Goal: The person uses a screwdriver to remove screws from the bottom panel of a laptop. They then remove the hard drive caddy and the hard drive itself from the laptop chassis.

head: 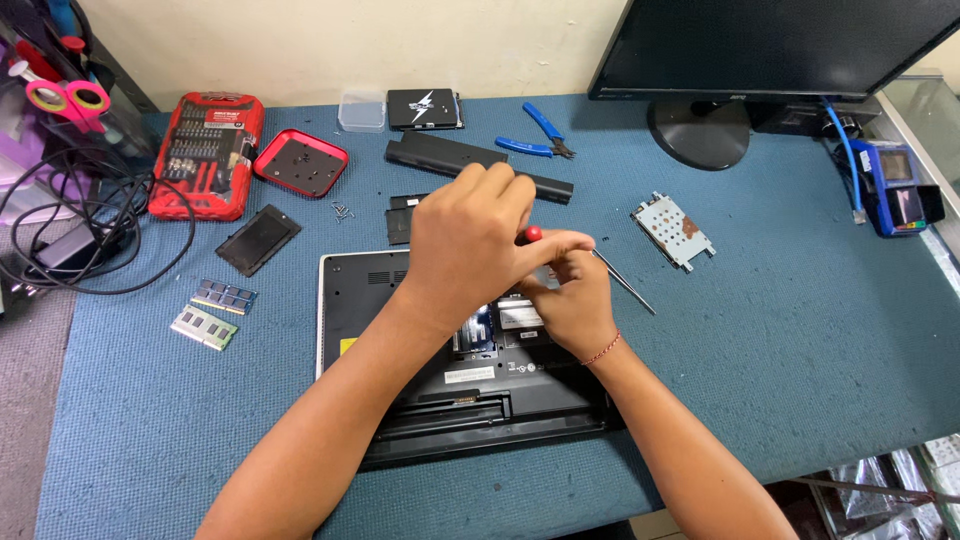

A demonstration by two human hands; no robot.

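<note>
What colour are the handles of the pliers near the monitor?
Blue, seen in the head view: pliers.

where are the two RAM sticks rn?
In the head view, the two RAM sticks lie side by side on the blue mat, left of the open laptop and just below the small black cover panel.

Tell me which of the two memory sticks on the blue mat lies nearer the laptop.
The blue memory stick, the upper of the pair. It lies closer to the upturned black laptop than the green memory stick, which sits lower and further left.
</note>
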